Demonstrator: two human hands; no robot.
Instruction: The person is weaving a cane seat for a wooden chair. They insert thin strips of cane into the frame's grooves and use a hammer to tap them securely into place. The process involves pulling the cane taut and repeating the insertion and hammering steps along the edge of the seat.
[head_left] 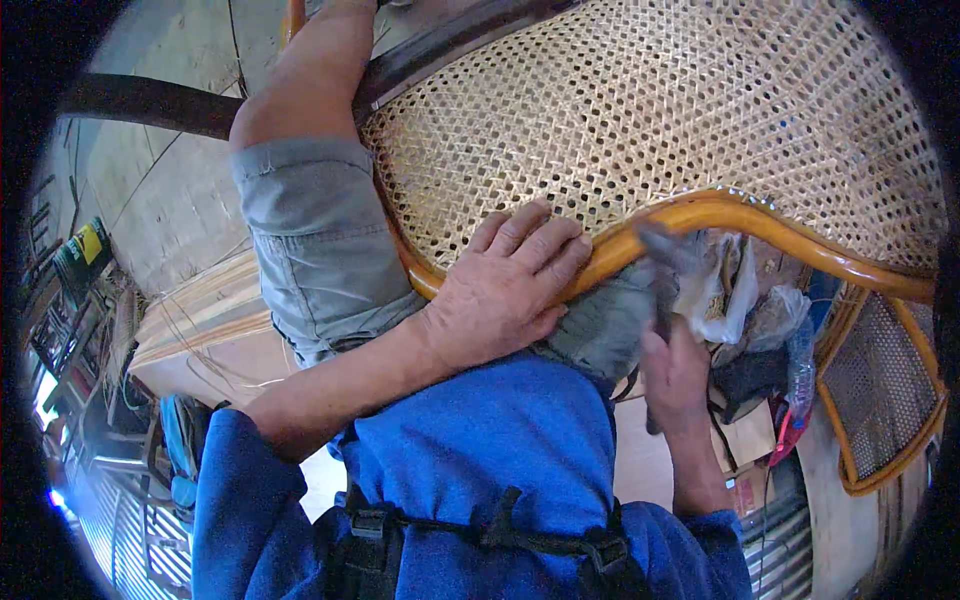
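Observation:
Across my lap lies a large panel of woven cane [620, 110], edged by a glossy orange-brown curved frame [735, 212]. Small shiny fasteners dot the seam where cane meets frame. My left hand [505, 290] lies flat over this edge, its fingertips on the weave and its fingers only slightly apart. To its right, my right hand [680, 375] is closed round the handle of a hammer [668, 250]. The hammer's head is smeared by motion and appears beside the frame; whether it touches cannot be told.
Clear plastic bags [742, 305] and a plastic bottle [800, 370] are right of the hammer. Farther right stands another framed cane panel [885, 375]. Stacked boards [200, 325] lie left of my leg, with cluttered metal frames [75, 360] beyond. A dark rail [150, 103] runs at upper left.

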